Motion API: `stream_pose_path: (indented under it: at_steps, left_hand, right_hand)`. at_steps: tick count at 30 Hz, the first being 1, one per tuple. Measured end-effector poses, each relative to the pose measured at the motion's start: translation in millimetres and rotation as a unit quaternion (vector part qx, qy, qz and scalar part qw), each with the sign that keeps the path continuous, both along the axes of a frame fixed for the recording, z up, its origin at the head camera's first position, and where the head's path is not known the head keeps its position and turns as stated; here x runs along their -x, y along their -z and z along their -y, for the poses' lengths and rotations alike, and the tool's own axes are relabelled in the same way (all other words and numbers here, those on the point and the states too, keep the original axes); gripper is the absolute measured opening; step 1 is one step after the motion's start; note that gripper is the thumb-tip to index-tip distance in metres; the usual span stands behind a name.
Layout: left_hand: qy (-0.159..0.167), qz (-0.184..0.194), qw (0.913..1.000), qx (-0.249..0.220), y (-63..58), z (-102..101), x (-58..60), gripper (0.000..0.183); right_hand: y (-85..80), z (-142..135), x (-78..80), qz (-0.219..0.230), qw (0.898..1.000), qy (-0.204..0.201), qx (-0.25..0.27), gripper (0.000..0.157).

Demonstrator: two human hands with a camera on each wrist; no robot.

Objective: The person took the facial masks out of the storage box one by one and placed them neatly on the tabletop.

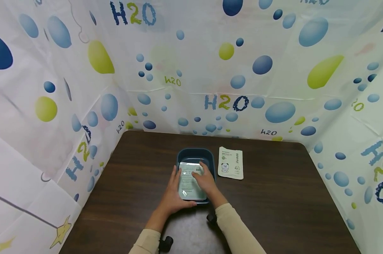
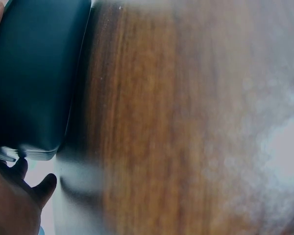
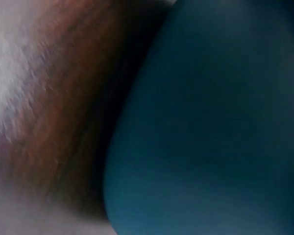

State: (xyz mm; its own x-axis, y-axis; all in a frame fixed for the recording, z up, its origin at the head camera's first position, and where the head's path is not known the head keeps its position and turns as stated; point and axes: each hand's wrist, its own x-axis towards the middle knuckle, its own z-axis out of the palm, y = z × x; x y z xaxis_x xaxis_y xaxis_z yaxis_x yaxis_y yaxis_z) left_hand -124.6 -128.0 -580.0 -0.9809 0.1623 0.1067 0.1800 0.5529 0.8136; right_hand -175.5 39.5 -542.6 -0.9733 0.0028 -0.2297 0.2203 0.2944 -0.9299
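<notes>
A dark teal tray (image 1: 196, 152) sits on the table, with a pale silvery-green packet (image 1: 188, 185) lying face up in it. My left hand (image 1: 172, 197) holds the tray's near left corner. Its fingers lie along the left side and its thumb along the near rim. Over the right part of the packet, my right hand (image 1: 208, 181) grips it with thumb on its face and index finger near its far right corner; the other fingers are hidden. The tray wall (image 2: 36, 73) fills much of the left wrist view, and a blurred teal wall (image 3: 210, 112) the right.
Just right of the tray, a white printed packet (image 1: 230, 163) lies flat on the dark wooden table (image 1: 283, 197). A cloth (image 1: 191, 60) with bubble shapes and H2O lettering hangs behind and at both sides. Glare brightens the table near my forearms.
</notes>
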Motion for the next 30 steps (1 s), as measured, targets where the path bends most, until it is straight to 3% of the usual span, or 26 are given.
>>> stream_pose_path:
  at_steps: [5, 11, 24, 30]
  left_hand:
    - [0.001, -0.004, 1.0000, -0.003, 0.2, -0.2, 0.6, 0.141]
    - [0.000, -0.015, 0.9999, -0.003, -0.1, -0.4, 0.0, 0.141]
    - [-0.004, -0.010, 0.9999, -0.003, -0.7, -1.7, -0.6, 0.141]
    - [-0.007, -0.004, 1.0000, 0.000, 2.0, -1.6, -0.4, 0.143]
  right_hand:
    - [7.1, 2.0, -2.0, -0.010, 1.000, 0.003, -0.026, 0.063]
    - [7.6, 1.4, -4.7, -0.023, 1.000, 0.009, -0.020, 0.060]
    - [5.0, -2.6, -10.6, -0.109, 0.990, 0.031, 0.083, 0.049]
    - [3.1, -4.6, -10.9, -0.091, 0.988, 0.048, 0.114, 0.044]
